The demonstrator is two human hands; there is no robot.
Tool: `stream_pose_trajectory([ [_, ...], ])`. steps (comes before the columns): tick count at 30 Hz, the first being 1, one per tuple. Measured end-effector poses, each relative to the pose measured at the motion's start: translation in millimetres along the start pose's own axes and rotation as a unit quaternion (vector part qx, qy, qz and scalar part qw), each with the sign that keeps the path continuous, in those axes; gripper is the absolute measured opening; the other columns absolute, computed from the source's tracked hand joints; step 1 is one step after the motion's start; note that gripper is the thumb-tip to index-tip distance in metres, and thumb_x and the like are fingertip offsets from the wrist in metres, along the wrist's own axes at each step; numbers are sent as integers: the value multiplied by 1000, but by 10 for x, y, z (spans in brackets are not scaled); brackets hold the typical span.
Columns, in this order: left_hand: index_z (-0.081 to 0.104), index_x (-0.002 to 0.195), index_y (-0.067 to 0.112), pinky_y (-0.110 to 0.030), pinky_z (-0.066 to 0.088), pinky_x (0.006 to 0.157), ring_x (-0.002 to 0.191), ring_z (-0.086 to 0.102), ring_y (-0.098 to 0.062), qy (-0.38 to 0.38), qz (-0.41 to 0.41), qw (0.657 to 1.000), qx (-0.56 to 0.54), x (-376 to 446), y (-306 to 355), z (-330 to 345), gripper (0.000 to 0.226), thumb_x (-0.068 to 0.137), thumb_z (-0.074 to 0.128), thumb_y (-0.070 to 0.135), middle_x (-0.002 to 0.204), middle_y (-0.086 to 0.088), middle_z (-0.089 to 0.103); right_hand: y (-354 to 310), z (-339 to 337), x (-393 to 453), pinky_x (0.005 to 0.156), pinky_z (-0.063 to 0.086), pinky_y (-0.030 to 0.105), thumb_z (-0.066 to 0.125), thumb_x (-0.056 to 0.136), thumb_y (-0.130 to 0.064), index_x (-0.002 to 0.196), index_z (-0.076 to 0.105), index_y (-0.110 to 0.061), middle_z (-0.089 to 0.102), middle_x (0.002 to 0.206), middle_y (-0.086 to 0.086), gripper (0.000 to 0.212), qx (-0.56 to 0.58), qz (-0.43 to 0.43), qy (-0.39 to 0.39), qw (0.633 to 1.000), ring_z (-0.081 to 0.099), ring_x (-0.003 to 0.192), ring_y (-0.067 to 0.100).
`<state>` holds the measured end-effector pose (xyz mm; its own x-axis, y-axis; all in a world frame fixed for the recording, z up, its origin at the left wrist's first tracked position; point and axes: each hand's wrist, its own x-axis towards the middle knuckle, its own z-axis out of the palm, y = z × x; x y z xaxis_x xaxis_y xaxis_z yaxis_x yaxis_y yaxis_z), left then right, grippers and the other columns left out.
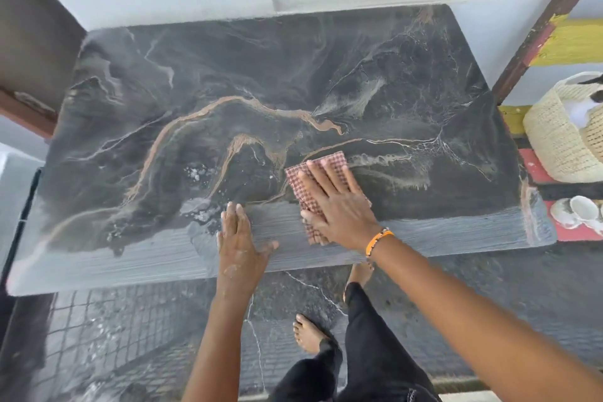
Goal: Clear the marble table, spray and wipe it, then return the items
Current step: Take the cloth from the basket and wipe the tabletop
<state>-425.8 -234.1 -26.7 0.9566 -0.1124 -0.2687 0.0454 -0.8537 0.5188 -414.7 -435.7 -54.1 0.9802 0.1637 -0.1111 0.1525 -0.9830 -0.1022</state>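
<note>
Dark marble with tan and white veins filled the frame, the bench point(228, 75) set against a pale wall. Your right hand point(339, 209) lay flat, fingers spread, pressing a red checked cloth point(301, 188) onto the stone just right of centre, near the front edge. Your left hand point(239, 238) rested open beside it, palm down on the wet, streaked front strip, gripping nothing. At the right edge of the frame, a woven basket point(561, 140) stood on a painted shelf.

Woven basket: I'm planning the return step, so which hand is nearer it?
Right. The right hand presses the cloth mid-table, closer to the woven basket; the left hand lies farther away.
</note>
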Motion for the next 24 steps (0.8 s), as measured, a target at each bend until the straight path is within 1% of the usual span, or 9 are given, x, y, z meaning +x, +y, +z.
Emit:
stream_pose_trajectory([
  [2, 9, 146, 2, -45, 10, 118, 145, 1, -27, 3, -6, 1000, 7, -56, -111, -39, 94, 79, 71, 25, 157, -13, 4, -39, 15, 23, 117, 13, 52, 21, 91, -55, 150, 10, -19, 8, 159, 4, 70, 3, 17, -8, 1000, 7, 147, 26],
  [3, 8, 146, 2, -43, 10, 118, 145, 1, -26, 5, -8, 1000, 12, -77, -176, -59, 94, 80, 70, 27, 157, -13, 3, -100, 22, 37, 117, 13, 51, 20, 90, -54, 150, 10, -18, 9, 159, 4, 70, 10, 37, -5, 999, 8, 147, 26],
  [7, 6, 146, 1, -41, 8, 118, 146, -1, -26, 11, -8, 1000, -1, -87, -388, -147, 94, 80, 69, 27, 157, -12, 2, -426, 26, 170, 118, 8, 50, 17, 88, -52, 150, 6, -18, 7, 159, 6, 72, 35, 116, 14, 992, 6, 147, 28],
  [10, 10, 145, 0, -45, 12, 118, 145, 3, -28, 31, -21, 999, -23, -67, -516, -219, 92, 80, 70, 25, 156, -14, 6, -683, 40, 380, 117, 4, 50, 16, 87, -52, 150, 9, -15, 7, 159, 8, 73, 56, 168, 32, 984, 7, 146, 30],
  [12, 15, 145, -1, -49, 15, 116, 145, 7, -31, 53, -23, 998, -35, -35, -618, -280, 90, 78, 71, 22, 155, -16, 10, -847, 58, 563, 117, 5, 51, 21, 90, -51, 150, 9, -12, 7, 159, 11, 72, 63, 207, 43, 975, 6, 146, 31],
  [15, 13, 145, 1, -46, 10, 117, 145, 4, -27, 69, -39, 996, -49, 42, -831, -409, 88, 81, 69, 23, 156, -12, 6, -1046, 54, 914, 117, 1, 52, 27, 93, -46, 150, 3, -9, 0, 159, 14, 72, 91, 255, 36, 962, -1, 146, 33],
  [19, 9, 146, 6, -40, 4, 118, 145, -1, -23, 95, -54, 992, -70, 166, -1065, -597, 87, 83, 65, 27, 157, -6, 2, -1147, -16, 1387, 116, -1, 51, 29, 93, -44, 150, 3, -10, 0, 159, 14, 72, 88, 236, 42, 967, -1, 146, 32],
  [21, 10, 147, 7, -40, 3, 117, 145, -1, -20, 102, -63, 990, -71, 259, -1206, -737, 85, 84, 58, 40, 157, -7, 3, -1264, -48, 1695, 116, 0, 52, 32, 93, -44, 150, 6, -9, 4, 159, 14, 71, 88, 212, 43, 972, 0, 146, 33],
  [24, 16, 146, 5, -39, 3, 115, 145, 3, -22, 119, -69, 989, -60, 405, -1405, -941, 91, 82, 36, 67, 157, -9, 10, -1551, -117, 2200, 116, 1, 52, 36, 92, -43, 150, 9, -11, 6, 159, 11, 71, 86, 167, 40, 981, 2, 146, 32],
])
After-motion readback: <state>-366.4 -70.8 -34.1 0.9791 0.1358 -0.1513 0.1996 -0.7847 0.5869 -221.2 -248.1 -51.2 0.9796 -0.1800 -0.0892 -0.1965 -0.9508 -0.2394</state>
